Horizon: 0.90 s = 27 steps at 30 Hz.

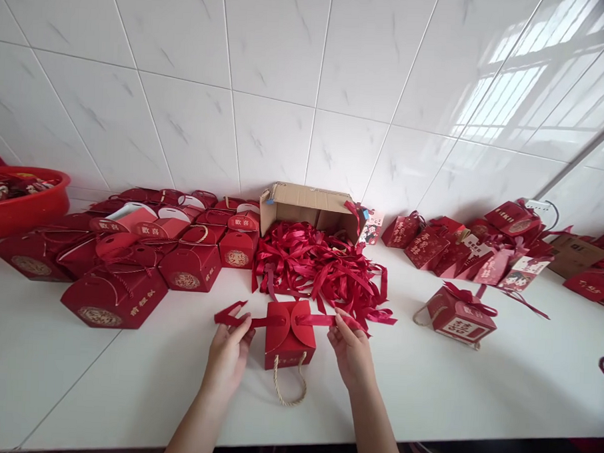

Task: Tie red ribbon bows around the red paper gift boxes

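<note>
One ribbon, apparently threaded through the box, is stretched sideways, fingertip-pinched by left hand and right hand; rope handle pointed nearward.

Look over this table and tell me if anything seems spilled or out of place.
Yes, untidily: loose red ribbons spill in a tangle from the open cardboard box onto the white table. The small red box between the left hand and right hand shows no obvious damage.
</note>
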{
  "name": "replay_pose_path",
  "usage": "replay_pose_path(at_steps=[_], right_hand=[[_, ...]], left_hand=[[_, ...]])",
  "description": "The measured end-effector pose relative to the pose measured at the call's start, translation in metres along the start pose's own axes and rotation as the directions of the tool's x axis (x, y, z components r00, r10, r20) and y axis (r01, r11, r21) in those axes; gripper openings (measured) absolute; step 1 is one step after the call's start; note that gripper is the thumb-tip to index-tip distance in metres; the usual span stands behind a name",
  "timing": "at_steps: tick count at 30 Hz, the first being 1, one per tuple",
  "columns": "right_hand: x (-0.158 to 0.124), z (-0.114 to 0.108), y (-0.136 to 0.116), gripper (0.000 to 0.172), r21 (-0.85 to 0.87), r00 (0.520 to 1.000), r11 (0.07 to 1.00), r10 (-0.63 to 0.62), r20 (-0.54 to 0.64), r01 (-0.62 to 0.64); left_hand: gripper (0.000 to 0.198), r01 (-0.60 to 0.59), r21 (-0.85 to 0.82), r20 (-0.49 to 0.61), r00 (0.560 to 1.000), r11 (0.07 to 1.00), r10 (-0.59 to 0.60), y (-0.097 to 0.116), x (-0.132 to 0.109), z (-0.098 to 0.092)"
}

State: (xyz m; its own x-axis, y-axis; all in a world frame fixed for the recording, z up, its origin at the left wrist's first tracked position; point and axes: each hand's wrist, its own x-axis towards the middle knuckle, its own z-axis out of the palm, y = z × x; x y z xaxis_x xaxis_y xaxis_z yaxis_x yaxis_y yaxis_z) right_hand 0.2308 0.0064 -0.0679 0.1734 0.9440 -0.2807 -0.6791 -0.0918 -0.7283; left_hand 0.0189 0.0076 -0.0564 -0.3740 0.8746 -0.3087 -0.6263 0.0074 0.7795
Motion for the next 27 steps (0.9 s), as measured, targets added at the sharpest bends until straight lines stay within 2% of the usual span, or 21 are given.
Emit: replay_pose_path(at_steps=[4,7,11,14,16,18,21,24,27], right_hand=[[0.002,-0.003,0.000,0.021,0.152,0.996,0.985,0.077,0.036,-0.081],[0.000,-0.004,-0.003,0.016,0.205,0.996,0.974,0.088,0.033,-0.093],[-0.007,0.001,-0.015,0.016,0.210,1.000,0.978,-0.011,-0.011,0.013],[-0.012,0.008,-0.026,0.019,0.097,0.987,0.982,-0.158,-0.035,0.161],[-0.014,0.014,-0.033,0.025,-0.057,0.957,0.956,-0.291,-0.026,0.289],[-0.015,0.020,-0.042,0.030,-0.224,0.916,0.891,-0.401,0.019,0.395],[-0.017,0.031,-0.057,0.030,-0.391,0.862,0.774,-0.491,0.124,0.498],[-0.019,0.049,-0.071,0.026,-0.436,0.804,0.678,-0.535,0.260,0.592],[-0.020,0.071,-0.082,0.020,-0.392,0.763,0.656,-0.533,0.365,0.645]], left_hand=[[0.014,0.023,-0.128,-0.108,0.993,0.991,-0.037,0.001,0.001,-0.003],[0.017,-0.048,-0.127,-0.143,0.989,0.991,0.029,0.007,0.001,-0.006],[0.025,-0.236,-0.106,-0.100,0.969,0.966,0.226,0.024,0.000,-0.007],[0.031,-0.323,-0.091,-0.061,0.946,0.942,0.318,0.039,-0.001,-0.001],[0.030,-0.382,-0.084,-0.025,0.924,0.920,0.381,0.049,-0.001,0.004],[0.025,-0.444,-0.077,0.023,0.895,0.893,0.446,0.057,-0.002,0.012],[0.025,-0.536,-0.076,0.093,0.836,0.841,0.541,0.068,-0.003,0.026],[0.021,-0.588,-0.097,0.183,0.783,0.803,0.595,0.079,-0.004,0.044],[0.016,-0.563,-0.054,0.340,0.766,0.825,0.545,0.087,-0.005,0.064]])
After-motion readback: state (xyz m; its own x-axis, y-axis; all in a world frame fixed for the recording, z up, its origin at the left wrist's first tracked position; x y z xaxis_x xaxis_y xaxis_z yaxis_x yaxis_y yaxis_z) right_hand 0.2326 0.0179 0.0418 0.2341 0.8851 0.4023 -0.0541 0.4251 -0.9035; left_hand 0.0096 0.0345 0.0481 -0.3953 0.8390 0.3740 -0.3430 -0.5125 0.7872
